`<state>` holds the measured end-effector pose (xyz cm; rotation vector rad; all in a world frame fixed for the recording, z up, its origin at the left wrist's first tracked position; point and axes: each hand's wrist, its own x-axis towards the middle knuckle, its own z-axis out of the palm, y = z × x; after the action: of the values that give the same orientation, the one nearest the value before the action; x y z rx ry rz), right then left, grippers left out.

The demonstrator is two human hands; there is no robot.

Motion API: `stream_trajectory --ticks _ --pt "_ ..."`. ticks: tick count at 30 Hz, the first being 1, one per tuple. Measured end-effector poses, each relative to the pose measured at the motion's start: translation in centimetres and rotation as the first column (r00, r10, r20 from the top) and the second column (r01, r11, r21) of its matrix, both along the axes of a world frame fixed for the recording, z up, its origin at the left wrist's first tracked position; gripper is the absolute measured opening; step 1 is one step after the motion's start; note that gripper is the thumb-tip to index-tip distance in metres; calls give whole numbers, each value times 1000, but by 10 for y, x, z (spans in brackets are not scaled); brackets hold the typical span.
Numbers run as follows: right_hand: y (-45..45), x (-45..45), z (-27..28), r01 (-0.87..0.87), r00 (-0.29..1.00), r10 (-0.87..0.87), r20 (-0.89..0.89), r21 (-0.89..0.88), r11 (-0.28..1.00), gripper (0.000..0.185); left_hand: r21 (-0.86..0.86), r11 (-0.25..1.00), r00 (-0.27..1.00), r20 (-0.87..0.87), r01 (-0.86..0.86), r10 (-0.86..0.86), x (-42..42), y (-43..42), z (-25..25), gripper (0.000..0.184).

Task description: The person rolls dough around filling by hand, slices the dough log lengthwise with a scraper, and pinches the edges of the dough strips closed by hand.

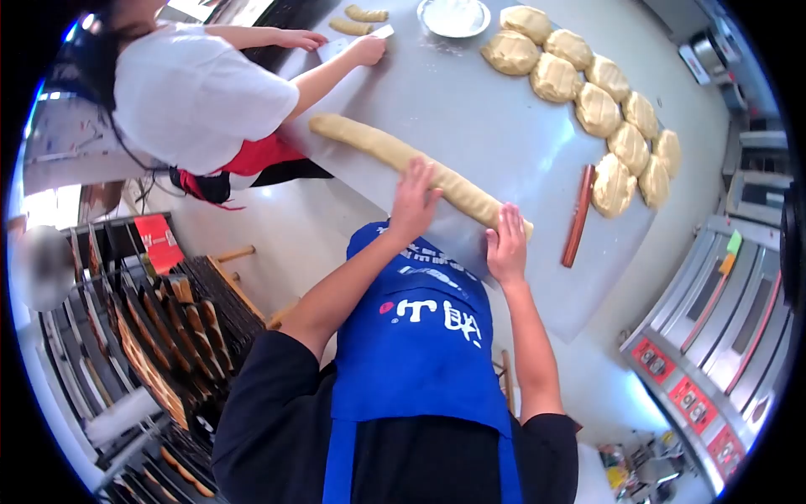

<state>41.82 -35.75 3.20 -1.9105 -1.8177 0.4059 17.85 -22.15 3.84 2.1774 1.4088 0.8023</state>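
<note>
A long rope of dough (378,149) lies slantwise across the metal table in front of me. My left hand (415,199) rests flat on its middle, fingers stretched out. Near the rope's right end, my right hand (507,244) lies on the dough with straight fingers. Neither hand grips it. To the right is a brown rolling pin (578,217), apart from my hands. Beyond it, several wrapped-looking, rounded dough pieces (598,110) sit in a double row.
At the left table side a co-worker (201,92) holds a white scraper (382,32) beside short dough pieces (350,26). A bowl of white flour (454,17) stands at the far edge. Racks of trays (159,328) are at left, ovens (714,336) at right.
</note>
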Motion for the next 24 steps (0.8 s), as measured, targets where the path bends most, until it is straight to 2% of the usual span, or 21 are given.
stream_trajectory --ticks 1,3,4,5,6,7,9,10,12,13,15,16,17,19,20,21,22,24 --pt "5 1 4 83 992 -80 -101 32 996 61 9 1000 1000 3 -29 29 -17 6 -4 56" --pt "9 -3 8 80 996 -74 -53 106 991 55 -23 970 968 60 -243 244 -58 17 -12 46" --pt "10 -4 4 126 988 -114 -107 111 986 52 -19 964 962 60 -266 267 -81 24 -25 46" --pt "12 -6 3 177 975 -158 -158 114 978 51 -267 859 853 184 -436 489 -102 40 -42 43" --pt "17 -10 9 193 973 -174 -154 117 974 48 -516 686 679 245 -513 692 -119 60 -51 41" --pt "22 -14 14 182 976 -163 -148 126 975 48 -514 685 670 255 -517 697 -134 81 -50 41" --pt "35 -23 22 193 969 -171 -177 114 975 47 -602 538 413 348 -590 842 -163 125 -50 48" --pt "43 -28 28 190 971 -169 -166 115 975 45 -607 538 409 352 -585 842 -181 149 -61 48" --pt "57 -39 40 196 972 -178 -152 113 974 44 -470 473 375 290 -746 880 -210 192 -96 51" --pt "64 -44 45 201 972 -185 -147 108 974 43 -485 467 368 291 -739 883 -210 203 -88 51" --pt "77 -57 52 221 967 -203 -151 109 969 42 -395 437 469 19 -808 883 -217 226 -85 50" --pt "84 -66 53 246 958 -224 -177 112 963 40 -538 416 391 167 -733 905 -217 232 -91 50" --pt "91 -78 53 242 961 -224 -162 106 964 40 -551 409 387 164 -727 907 -220 232 -98 50" --pt "107 -98 48 335 877 -297 -378 39 941 38 -783 435 151 414 -445 898 -222 232 -105 52" --pt "113 -103 48 338 880 -303 -367 35 940 38 -813 433 275 346 -389 897 -233 228 -106 52" --pt "122 -108 51 279 928 -262 -267 28 960 38 -819 429 274 343 -381 898 -236 226 -107 52" --pt "131 -114 53 218 963 -213 -166 14 976 39 -382 643 625 187 -664 758 -238 223 -109 50" --pt "149 -127 56 219 963 -216 -165 6 976 39 -100 741 737 80 -664 671 -231 220 -103 47"
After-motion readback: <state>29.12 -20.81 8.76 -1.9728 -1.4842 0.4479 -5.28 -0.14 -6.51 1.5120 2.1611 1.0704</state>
